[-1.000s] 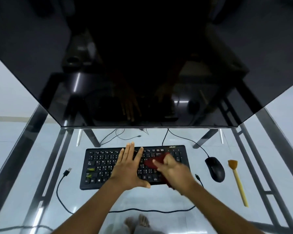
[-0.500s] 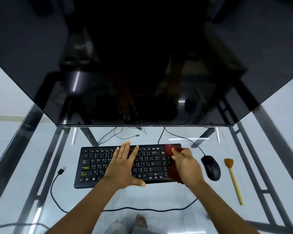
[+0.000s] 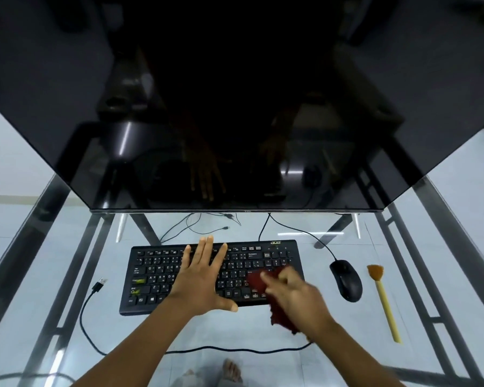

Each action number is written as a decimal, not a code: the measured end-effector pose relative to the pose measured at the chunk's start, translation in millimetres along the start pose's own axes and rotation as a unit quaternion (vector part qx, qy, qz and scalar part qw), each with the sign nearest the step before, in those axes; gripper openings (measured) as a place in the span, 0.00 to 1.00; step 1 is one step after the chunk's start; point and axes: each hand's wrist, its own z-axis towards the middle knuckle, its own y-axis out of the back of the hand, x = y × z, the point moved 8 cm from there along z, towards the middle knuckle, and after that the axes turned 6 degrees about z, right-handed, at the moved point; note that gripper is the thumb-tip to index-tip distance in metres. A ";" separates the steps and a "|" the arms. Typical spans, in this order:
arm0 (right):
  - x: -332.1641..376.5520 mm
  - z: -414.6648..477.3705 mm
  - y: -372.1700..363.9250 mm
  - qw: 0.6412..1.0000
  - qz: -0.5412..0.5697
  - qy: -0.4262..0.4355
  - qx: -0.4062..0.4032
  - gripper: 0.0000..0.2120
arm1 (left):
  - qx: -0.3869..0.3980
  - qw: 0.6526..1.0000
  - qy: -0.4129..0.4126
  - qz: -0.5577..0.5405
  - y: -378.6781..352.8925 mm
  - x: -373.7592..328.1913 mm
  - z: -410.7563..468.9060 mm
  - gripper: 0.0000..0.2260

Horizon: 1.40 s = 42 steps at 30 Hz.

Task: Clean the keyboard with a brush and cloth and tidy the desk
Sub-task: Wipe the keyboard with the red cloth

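1. The right hand (image 3: 294, 294) is smeared by blur. Whether its fingers pinch or only press the dark red cloth (image 3: 259, 282) cannot be told, and it covers part of that cloth.
2. The flat left hand (image 3: 200, 277) hides the middle keys of the black rectangular keyboard (image 3: 151, 277), whose key legends are too small to read.
3. The large glossy black monitor (image 3: 235, 107) is cut off at the top edge.
4. The thin black cable (image 3: 80, 317) vanishes under the right forearm.

"acer" logo on keyboard (image 3: 179, 275) top right edge; key legends too small.
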 end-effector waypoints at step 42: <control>-32.1 47.0 38.1 0.965 -0.140 -0.222 -0.013 0.18 | -0.041 0.999 -0.006 -0.029 4.5 2.4 -2.9 0.65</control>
